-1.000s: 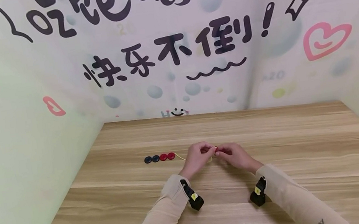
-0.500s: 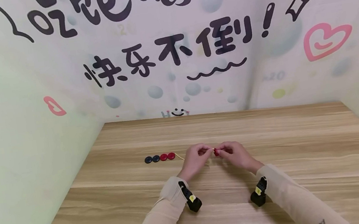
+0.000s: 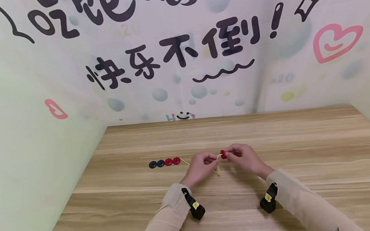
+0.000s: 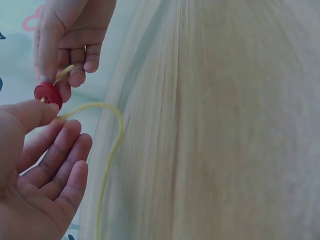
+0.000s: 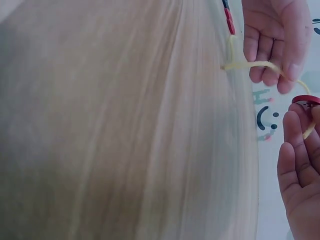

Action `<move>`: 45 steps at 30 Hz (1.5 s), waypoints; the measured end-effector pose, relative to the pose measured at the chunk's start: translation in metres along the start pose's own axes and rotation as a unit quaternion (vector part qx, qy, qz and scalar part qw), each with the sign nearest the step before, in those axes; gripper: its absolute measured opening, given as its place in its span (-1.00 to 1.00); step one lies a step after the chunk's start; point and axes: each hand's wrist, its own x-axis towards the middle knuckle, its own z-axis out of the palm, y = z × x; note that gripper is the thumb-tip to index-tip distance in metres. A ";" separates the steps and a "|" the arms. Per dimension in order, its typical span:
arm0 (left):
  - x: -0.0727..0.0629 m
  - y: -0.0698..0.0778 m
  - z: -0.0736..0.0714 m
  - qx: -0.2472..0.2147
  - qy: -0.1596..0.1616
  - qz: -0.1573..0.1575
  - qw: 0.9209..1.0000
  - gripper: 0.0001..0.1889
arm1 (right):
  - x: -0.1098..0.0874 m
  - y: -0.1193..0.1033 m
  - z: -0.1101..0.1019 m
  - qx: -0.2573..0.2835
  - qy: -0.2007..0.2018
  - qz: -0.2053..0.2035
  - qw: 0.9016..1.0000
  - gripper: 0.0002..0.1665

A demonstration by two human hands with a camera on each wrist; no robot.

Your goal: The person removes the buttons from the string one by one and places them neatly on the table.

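A red button (image 3: 223, 154) is pinched between the thumb and fingers of my right hand (image 3: 246, 159). Yellow string (image 4: 111, 145) passes through it, and in the left wrist view a short end (image 4: 64, 74) of the string pokes out on the right hand's side. Just left of the button, my left hand (image 3: 200, 168) pinches the string between thumb and forefinger, its other fingers loosely bent. In the right wrist view the button (image 5: 306, 99) is partly hidden by the right fingers. A bend of string hangs below the left fingertips.
To the left on the wooden table (image 3: 131, 211) lies a straight row of two dark buttons (image 3: 156, 164) and two red buttons (image 3: 172, 161). The string runs from the row's right end to the left hand. A printed wall (image 3: 174, 93) stands behind the table.
The hands have parted slightly, with the left hand moving a little left and down. The red button, mostly hidden a second ago, now shows, and string is visible between it and the left hand.
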 end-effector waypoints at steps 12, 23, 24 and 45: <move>0.000 0.000 0.004 -0.068 -0.031 -0.008 0.997 -0.65 | -0.003 0.003 0.006 -0.006 -0.021 -0.017 1.000 -0.87; -0.001 -0.003 0.001 -0.039 -0.020 -0.014 0.999 -0.70 | -0.005 0.004 0.003 -0.012 -0.021 -0.030 0.999 -0.85; -0.001 -0.004 0.000 -0.036 -0.019 -0.017 0.999 -0.70 | -0.005 0.004 0.001 -0.020 -0.019 -0.028 0.999 -0.84; -0.006 -0.022 -0.028 0.006 -0.001 -0.064 0.998 -0.67 | -0.022 0.012 -0.032 -0.072 0.011 -0.011 0.997 -0.84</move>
